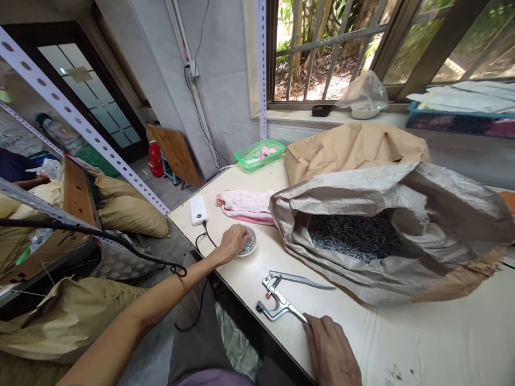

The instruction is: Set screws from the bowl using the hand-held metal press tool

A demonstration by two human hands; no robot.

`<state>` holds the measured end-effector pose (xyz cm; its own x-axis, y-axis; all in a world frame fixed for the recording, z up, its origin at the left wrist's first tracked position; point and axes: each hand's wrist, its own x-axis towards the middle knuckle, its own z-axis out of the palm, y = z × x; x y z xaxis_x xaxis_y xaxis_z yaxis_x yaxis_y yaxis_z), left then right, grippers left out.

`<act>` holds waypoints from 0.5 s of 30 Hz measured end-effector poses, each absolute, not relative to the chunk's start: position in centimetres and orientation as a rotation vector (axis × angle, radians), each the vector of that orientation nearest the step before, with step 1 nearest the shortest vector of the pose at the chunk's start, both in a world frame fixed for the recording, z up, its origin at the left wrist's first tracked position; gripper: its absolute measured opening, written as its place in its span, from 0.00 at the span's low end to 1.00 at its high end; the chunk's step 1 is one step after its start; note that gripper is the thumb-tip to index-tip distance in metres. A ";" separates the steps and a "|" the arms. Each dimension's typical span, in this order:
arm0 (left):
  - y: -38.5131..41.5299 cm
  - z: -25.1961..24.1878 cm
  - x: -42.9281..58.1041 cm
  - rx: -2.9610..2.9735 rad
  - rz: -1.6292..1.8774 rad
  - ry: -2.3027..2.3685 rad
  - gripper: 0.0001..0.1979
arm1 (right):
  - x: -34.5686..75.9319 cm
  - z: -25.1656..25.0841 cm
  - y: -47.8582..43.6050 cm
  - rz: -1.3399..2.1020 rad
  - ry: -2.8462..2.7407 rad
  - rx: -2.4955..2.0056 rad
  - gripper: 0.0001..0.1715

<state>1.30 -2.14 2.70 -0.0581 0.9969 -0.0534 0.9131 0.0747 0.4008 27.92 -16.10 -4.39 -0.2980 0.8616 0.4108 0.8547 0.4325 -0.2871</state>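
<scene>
My left hand [233,243] reaches over the near-left rim of a small white bowl [252,247] holding small shiny metal pieces. Its fingers are bent together at the bowl, and the fingertips are hidden. My right hand [333,351] is closed around the lower handle end of silver hand pliers [285,306], which lie on the white table [265,332] with their handles spread and the jaw facing left. Right of the pliers, a grey woven sack [333,187] gapes open, with many dark small rods [354,236] inside.
A pink-white cloth [247,206], a white power bank [198,210] with a cable, and a green basket [260,155] stand behind the bowl. A brown paper sack [354,147] is at the back. Metal shelf posts and filled sacks [131,206] are at left, near a person's arm.
</scene>
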 end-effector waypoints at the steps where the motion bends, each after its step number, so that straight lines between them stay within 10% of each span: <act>1: -2.3 2.8 1.0 1.868 0.491 2.034 0.08 | 28.0 -4.3 -16.0 0.021 -2.183 -1.444 0.13; 15: -12.2 3.7 6.5 1.048 0.864 1.362 0.20 | 20.8 1.8 -15.3 0.665 -1.776 -1.390 0.14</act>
<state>6.52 -12.18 3.74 0.0543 0.9405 -0.3355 0.0977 0.3294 0.9391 20.85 -15.27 1.75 -0.1085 0.9616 0.2522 0.5597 0.2688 -0.7839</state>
